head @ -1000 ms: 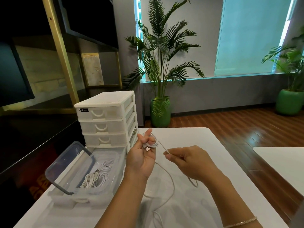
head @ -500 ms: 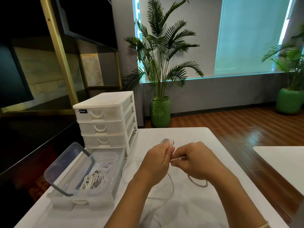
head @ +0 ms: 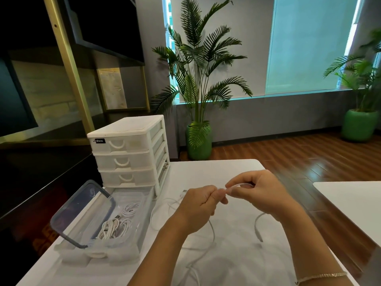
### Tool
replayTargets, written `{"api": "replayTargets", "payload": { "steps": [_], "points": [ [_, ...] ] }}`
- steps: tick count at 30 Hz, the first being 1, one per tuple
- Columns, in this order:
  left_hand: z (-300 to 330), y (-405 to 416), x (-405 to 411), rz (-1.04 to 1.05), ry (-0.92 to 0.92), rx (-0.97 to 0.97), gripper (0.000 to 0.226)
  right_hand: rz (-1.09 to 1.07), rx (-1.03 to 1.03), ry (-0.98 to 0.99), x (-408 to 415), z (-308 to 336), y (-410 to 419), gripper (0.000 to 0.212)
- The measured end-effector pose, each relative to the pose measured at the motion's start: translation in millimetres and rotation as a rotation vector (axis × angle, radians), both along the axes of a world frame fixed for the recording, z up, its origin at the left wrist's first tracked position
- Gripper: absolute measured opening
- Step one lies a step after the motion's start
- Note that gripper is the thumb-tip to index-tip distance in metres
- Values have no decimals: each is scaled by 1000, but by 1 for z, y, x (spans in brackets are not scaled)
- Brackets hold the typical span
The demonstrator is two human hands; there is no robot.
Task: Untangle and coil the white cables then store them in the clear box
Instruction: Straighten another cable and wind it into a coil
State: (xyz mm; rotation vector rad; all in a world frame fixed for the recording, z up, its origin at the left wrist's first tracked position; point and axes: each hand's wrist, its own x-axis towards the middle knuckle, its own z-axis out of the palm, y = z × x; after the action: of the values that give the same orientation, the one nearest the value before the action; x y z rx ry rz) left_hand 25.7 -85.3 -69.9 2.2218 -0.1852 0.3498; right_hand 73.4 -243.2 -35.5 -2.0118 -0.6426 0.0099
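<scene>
At the near edge of the white table (head: 231, 174), slack loops of the white cable (head: 212, 230) trail toward the person and run out of the bottom of the view, so its full length and its far end cannot be judged. A second bend of it (head: 257, 226) hangs below the right wrist.

Above that slack the two hands meet over the middle of the table. The left hand (head: 199, 205) is curled closed around a stretch of the cable, and the right hand (head: 255, 193) pinches a short white length between thumb and fingertips right beside it. Holding the line taut between two close grips probably lets the person feed it into loops or work out a twist; which one is unclear, as the fingers cover the spot. A small plug (head: 184, 191) shows just beyond the left knuckles.

To the left sits the clear box (head: 142, 205), open, its lid (head: 68, 215) propped against the near-left edge so finished coils can drop straight in. Several coiled cables (head: 115, 223) already lie inside; their count is hard to make out through the plastic.

Behind the box stands a white drawer unit (head: 127, 153), its contents hidden.
</scene>
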Motion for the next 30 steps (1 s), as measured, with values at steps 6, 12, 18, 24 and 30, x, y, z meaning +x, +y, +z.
{"api": "replayTargets", "payload": {
  "steps": [6,12,18,24,30],
  "points": [
    [4,1,-1,-63,146,-483,44,1,183,43,-2,-5,12,11],
    [5,-2,-1,-71,203,-979,54,26,310,193,-5,-7,24,14],
    [11,0,-2,-171,213,-1397,59,89,385,434,-3,-13,27,27],
    [11,0,-2,-159,187,-1371,56,115,507,649,1,-18,31,20],
    [8,-7,-3,-109,166,-1044,45,57,562,798,1,-23,35,20]
  ]
}}
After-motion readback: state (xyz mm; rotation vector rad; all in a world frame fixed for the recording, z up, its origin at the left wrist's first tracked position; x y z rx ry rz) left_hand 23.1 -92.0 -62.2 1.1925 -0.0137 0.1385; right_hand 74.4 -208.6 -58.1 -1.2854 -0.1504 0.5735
